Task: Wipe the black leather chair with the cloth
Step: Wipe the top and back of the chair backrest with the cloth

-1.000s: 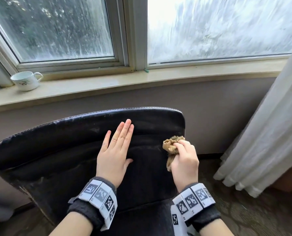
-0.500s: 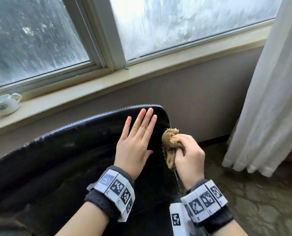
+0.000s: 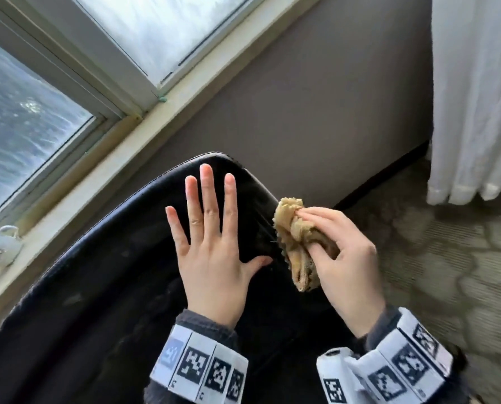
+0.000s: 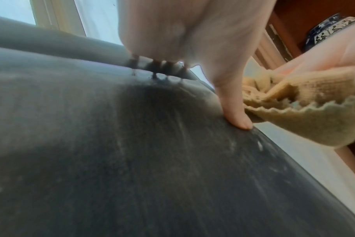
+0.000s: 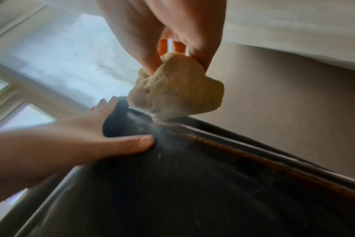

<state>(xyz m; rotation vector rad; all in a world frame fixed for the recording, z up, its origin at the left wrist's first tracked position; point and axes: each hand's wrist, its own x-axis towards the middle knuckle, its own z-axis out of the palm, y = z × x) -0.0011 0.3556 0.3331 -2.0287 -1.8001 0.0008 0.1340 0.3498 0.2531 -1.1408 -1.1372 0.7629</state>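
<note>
2 hands work at the upper corner of the black leather chair (image 3: 103,301), whose backrest fills the lower half of the head view. The left hand (image 3: 211,252) lies flat on the leather, its 4 fingers (image 3: 207,193) straight and spread wide toward the top edge, with the thumb stretched out sideways toward the other hand. From the left wrist view the thumb tip (image 4: 240,118) presses on the leather right at the chair's side edge, just beside the cloth.

To the right of that thumb, the right hand (image 3: 342,258) grips a bunched tan cloth (image 3: 294,240), fingers and thumb curled round it. The cloth sticks out ahead of the fingers, and its scalloped hem hangs down on the thumb side. In the right wrist view the lower tip of the bundle (image 5: 176,93) touches the worn seam along the chair's side edge, just beyond the left thumb. Pale dusty streaks mark the leather near both hands.

Both wrists wear dark cuffs with bands of black-and-white markers (image 3: 202,365).

Far to the left of the left hand, a white cup (image 3: 0,250) sits on the window sill (image 3: 77,199). Beyond the right hand, a white curtain (image 3: 477,97) hangs down to the patterned carpet (image 3: 447,272).
</note>
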